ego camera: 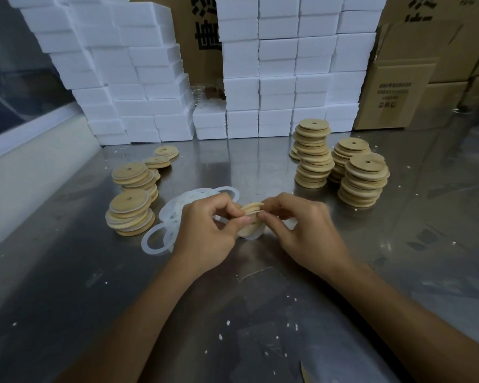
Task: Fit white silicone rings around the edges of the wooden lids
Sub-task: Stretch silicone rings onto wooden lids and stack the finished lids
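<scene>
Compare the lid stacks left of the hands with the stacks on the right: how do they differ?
The left stacks are shorter and sit beside the loose white rings; the right stacks are taller and have no rings near them. The left stacks lean untidily with two low piles behind; the right stacks stand in a tighter cluster. Both hold round wooden lids with centre holes.

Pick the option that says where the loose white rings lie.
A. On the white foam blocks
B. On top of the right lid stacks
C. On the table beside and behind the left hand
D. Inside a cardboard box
C: the rings lie heaped on the table by the left hand, just right of the near left lid stack.
</scene>
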Motion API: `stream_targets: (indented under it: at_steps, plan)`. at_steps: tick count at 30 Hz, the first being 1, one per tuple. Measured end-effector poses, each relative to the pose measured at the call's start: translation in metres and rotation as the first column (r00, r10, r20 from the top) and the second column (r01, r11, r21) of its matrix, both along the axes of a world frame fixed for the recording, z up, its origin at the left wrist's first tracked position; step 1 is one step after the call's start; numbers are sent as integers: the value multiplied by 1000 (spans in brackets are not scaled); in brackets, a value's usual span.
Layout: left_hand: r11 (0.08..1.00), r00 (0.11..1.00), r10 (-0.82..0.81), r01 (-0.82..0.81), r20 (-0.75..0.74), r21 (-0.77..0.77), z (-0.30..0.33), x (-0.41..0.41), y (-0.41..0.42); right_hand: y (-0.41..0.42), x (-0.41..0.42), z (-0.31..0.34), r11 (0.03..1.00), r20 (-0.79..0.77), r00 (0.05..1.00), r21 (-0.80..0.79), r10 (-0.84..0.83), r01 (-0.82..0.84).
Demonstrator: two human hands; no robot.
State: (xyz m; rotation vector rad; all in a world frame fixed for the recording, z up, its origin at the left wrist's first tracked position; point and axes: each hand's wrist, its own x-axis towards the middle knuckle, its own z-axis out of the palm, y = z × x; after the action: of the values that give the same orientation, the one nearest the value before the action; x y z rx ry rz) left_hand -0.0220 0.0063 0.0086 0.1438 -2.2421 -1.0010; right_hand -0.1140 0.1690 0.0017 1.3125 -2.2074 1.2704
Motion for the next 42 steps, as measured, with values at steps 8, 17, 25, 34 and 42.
stream_targets:
  at_steps: [8, 17, 25, 34, 42]
  plan:
    - [999, 1000, -21, 21, 14, 38, -1, -2, -7, -2, -4, 2, 996, 315, 949, -72, -26, 52]
    - [983, 999, -30, 26, 16, 179, -8, -5, -10, -2, -6, -1, 997, 404, 914, -55, -19, 45]
    - [929, 998, -43, 21, 50, 370, -13, -6, -7, -5, -10, -6, 997, 467, 884, -52, -26, 57]
    - [743, 993, -116, 85, 2, 664, -11, -6, 0, -4, -8, -5, 991, 513, 859, -108, -8, 74]
    - [655, 994, -108, 66, 7, 752, -13, -7, 5, -4, -5, -3, 975, 570, 812, -222, 128, 2]
